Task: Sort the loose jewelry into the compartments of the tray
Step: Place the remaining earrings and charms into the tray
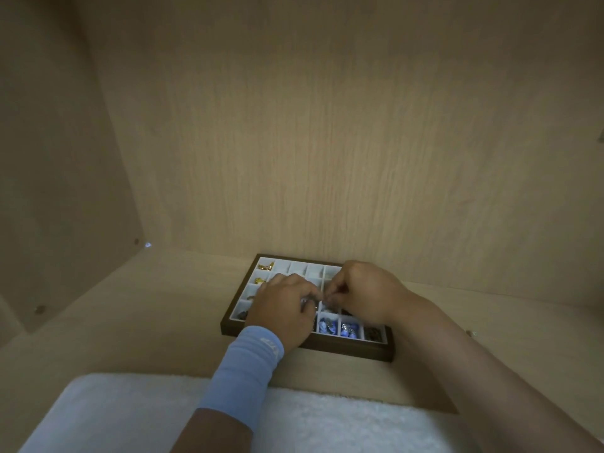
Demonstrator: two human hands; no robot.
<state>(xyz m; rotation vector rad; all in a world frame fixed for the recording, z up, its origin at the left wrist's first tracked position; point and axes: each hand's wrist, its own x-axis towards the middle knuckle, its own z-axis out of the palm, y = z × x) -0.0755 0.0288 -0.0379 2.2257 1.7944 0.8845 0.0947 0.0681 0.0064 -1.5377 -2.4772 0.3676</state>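
— So, what's the biggest thing in view?

— Pale wood-grain panels [327,142], smooth and matte, forming the back, the left side and the shelf floor. Nearest the camera lies a white fluffy cloth [137,413] with a soft nap.

— And the tray?

— A rectangular tray [353,349] with a dark brown wooden frame sits on the shelf, close against the back panel. Its inside is a grid of small square white compartments. Gold pieces [265,266] lie in the far-left cells, blue beaded pieces [327,325] in the near row, and dark pieces [373,333] in the near-right cell.

— The hands?

— Both hover over the middle of the tray, fingertips almost meeting. The left hand [282,310] comes out of a light blue ribbed knit sleeve [243,371]; its fingers are curled together, and something small and silvery glints at them, too blurred to name. The right hand [362,294], bare-armed, has thumb and forefinger pinched close on something tiny; I cannot tell what it is.

— Which compartment are they over?

— Roughly the third row, mid-tray; the exact cell is hidden beneath the fingers.
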